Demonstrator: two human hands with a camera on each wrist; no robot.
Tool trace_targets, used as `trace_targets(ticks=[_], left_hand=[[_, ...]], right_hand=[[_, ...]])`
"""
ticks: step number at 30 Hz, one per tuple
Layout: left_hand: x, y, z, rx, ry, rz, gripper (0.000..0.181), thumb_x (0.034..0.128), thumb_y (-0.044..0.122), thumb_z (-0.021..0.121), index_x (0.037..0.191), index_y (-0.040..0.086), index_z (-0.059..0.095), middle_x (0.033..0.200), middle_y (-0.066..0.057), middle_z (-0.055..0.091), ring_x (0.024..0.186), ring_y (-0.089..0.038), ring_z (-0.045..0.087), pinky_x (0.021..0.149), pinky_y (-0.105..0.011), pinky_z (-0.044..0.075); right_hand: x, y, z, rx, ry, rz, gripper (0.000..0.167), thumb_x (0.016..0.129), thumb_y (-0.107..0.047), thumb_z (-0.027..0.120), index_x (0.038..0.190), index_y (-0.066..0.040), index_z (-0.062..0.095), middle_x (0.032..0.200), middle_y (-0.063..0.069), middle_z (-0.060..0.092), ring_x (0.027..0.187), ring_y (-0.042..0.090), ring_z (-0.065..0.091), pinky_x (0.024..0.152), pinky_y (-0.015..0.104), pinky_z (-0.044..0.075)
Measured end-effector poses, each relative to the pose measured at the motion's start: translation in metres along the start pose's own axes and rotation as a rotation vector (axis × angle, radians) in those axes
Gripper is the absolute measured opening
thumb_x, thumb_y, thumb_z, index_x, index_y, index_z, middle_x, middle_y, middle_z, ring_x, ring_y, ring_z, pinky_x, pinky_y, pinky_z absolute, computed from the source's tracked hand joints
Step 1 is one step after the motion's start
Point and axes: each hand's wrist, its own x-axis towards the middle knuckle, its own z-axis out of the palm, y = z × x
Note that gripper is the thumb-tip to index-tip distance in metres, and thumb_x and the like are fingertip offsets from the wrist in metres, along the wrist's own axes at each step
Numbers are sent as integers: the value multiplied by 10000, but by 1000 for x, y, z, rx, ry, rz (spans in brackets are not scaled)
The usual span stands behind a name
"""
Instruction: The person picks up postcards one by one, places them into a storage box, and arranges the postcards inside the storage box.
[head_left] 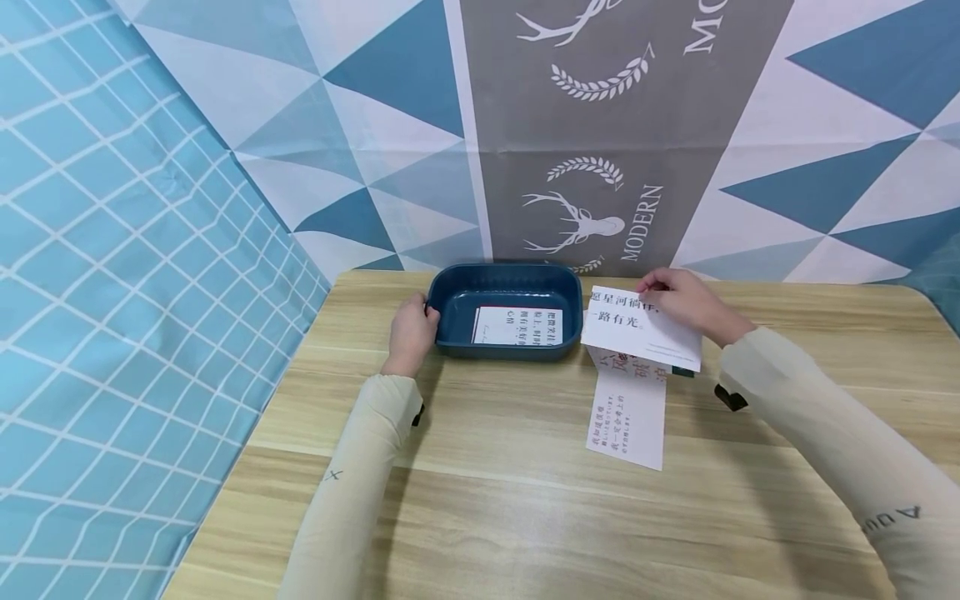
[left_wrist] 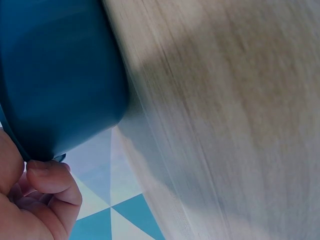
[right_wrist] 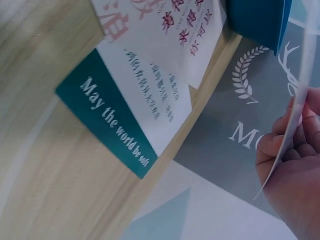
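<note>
A dark blue rectangular dish (head_left: pixel 510 350) stands at the back of the table, with a printed white card (head_left: pixel 498 325) lying inside. My left hand (head_left: pixel 413 330) pinches the dish's left end; in the left wrist view, thumb and curled fingers (left_wrist: pixel 55 180) meet at its rim. My right hand (head_left: pixel 686 304) pinches a white card with black lettering (head_left: pixel 637 329) by its top edge, raised just right of the dish. Beneath it, more cards lie overlapping on the table: a white card with small lettering (head_left: pixel 626 425), one with red lettering (right_wrist: pixel 165 30), and a green-and-white card (right_wrist: pixel 120 115).
The wooden table (head_left: pixel 480 500) meets a patterned cloth wall (head_left: pixel 570 167) right behind the dish. On the left, a light blue gridded cloth (head_left: pixel 112 317) runs along the table's side edge.
</note>
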Motion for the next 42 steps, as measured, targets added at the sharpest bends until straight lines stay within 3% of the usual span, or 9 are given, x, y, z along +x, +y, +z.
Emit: trace_targets(ticks=[29,42], left_hand=[[-2,1,1,-3,9,-4,224,924,128,423,1052,-1,553,998,-180,582,876,-298,528,813,-412,463],[1,1,1,-3,3,-6,263,928,129,418,1110,-4,554,1044,-189,587,914,-304,542,848,-417,468]], right_hand=[[27,-37,16,-20,-47,-55,256,927,-149,469,1099,-4,589,1088,177,570,947,285,486,823,380,368],[43,-52,28,-8,-45,-73,232,925,-128,481,1078,-2,602,1062,175,570,952,284,482,824,370,362]])
